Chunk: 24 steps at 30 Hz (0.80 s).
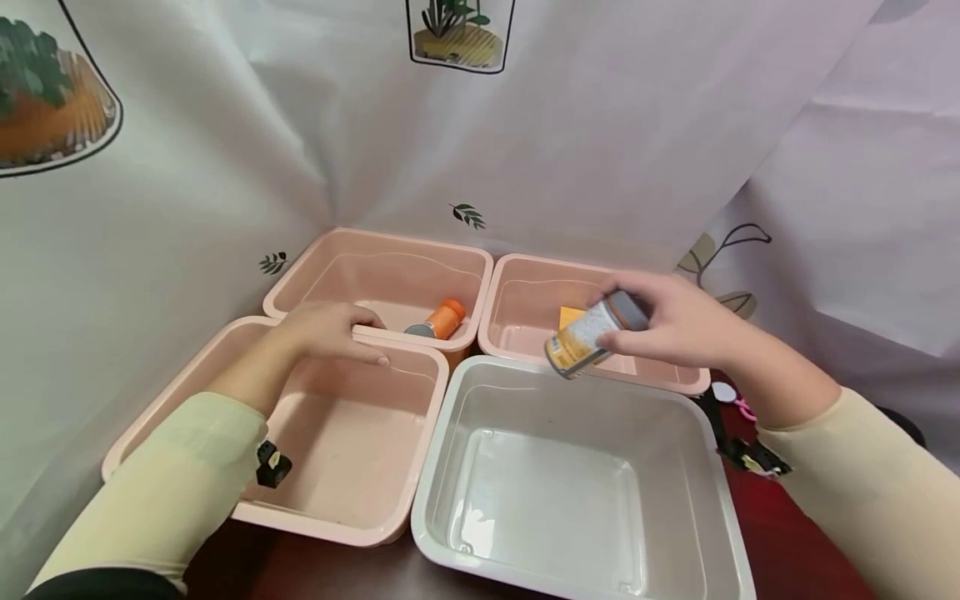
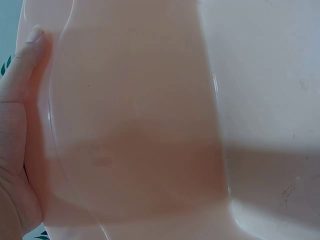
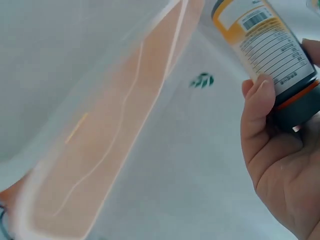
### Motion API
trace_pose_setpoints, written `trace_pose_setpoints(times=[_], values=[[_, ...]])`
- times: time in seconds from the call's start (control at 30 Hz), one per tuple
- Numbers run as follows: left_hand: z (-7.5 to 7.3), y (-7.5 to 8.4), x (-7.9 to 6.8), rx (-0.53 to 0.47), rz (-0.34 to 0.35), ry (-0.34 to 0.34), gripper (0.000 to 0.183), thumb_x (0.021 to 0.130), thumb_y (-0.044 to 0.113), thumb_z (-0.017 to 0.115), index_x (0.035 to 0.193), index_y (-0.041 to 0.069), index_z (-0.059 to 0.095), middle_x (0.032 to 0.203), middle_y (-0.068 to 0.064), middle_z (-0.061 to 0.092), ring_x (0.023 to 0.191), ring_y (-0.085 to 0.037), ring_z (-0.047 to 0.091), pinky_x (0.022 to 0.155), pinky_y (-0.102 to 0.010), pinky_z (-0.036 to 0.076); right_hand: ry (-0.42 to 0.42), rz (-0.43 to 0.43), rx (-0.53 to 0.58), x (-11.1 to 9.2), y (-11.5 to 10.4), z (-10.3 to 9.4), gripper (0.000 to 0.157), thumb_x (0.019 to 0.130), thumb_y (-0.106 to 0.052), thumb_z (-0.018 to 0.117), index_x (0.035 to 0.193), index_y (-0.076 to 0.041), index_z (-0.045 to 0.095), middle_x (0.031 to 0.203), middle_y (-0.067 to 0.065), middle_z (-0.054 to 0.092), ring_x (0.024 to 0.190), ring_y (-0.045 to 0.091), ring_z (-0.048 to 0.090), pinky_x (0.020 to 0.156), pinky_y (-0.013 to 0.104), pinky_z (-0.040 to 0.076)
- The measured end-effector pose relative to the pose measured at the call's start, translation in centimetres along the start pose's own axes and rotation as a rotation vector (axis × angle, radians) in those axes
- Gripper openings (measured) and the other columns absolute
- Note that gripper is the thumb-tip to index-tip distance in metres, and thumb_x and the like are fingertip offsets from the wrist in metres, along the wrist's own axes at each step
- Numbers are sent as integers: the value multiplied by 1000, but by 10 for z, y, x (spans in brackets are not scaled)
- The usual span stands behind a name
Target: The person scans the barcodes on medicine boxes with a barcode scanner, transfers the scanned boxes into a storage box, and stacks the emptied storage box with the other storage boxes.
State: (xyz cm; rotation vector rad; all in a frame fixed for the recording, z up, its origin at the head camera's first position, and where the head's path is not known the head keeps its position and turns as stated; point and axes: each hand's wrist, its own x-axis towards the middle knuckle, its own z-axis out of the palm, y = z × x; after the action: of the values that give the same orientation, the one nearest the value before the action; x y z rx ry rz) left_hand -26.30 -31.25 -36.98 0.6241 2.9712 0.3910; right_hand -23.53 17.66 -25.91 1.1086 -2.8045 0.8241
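Note:
My right hand (image 1: 671, 321) holds a small bottle (image 1: 587, 337) by its dark-lidded end, tilted, above the shared edge of the grey bin (image 1: 555, 483) and the back right pink bin (image 1: 517, 342). Its yellow and white label, with a barcode and printed lines, shows in the right wrist view, where the thumb and fingers grip the bottle (image 3: 270, 47). On the rim between the two left pink bins rests my left hand (image 1: 322, 333); its thumb lies along the inner wall of the front left pink bin (image 2: 130, 100). Nothing is held up in that hand.
An orange bottle (image 1: 444, 320) with a grey end lies in the back left pink bin (image 1: 375, 246). Partly hidden, a yellow item (image 1: 570, 316) sits in the back right bin. Printed cloth (image 1: 570, 150) hangs behind. A pink-handled object (image 1: 742, 408) lies right of the bins.

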Motion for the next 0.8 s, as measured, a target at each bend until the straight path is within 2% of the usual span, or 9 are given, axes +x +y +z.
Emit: trace_pose_setpoints(times=[0.17,0.37,0.53,0.8], values=[[1,-1,2,-2,5,4,61,78,74,81,118,28,78,105,10,75,95,-16,68,87,-47,50,-39,-23,-22,35,-19,14,36,85,-24,83,119,-22,70,96,1,72,77,20,64,64,39,54],[1,-1,1,-4,-9,1,60,77,73,82,117,28,79,104,10,75,94,-16,67,86,-46,49,-56,-23,44,73,-39,36,38,83,-21,84,119,-21,71,102,3,71,81,23,64,67,41,56],[3,2,1,-10,-6,2,61,77,75,82,117,29,78,102,12,74,93,-14,66,84,-44,49,-26,-29,16,99,-44,51,45,80,-22,86,123,-21,72,112,2,72,88,24,65,73,41,57],[3,4,0,-19,-3,1,60,77,73,82,116,29,79,102,11,75,93,-14,67,85,-45,50,-3,-5,34,135,-45,66,48,85,-20,84,131,-16,69,120,5,70,96,24,65,81,40,55]])
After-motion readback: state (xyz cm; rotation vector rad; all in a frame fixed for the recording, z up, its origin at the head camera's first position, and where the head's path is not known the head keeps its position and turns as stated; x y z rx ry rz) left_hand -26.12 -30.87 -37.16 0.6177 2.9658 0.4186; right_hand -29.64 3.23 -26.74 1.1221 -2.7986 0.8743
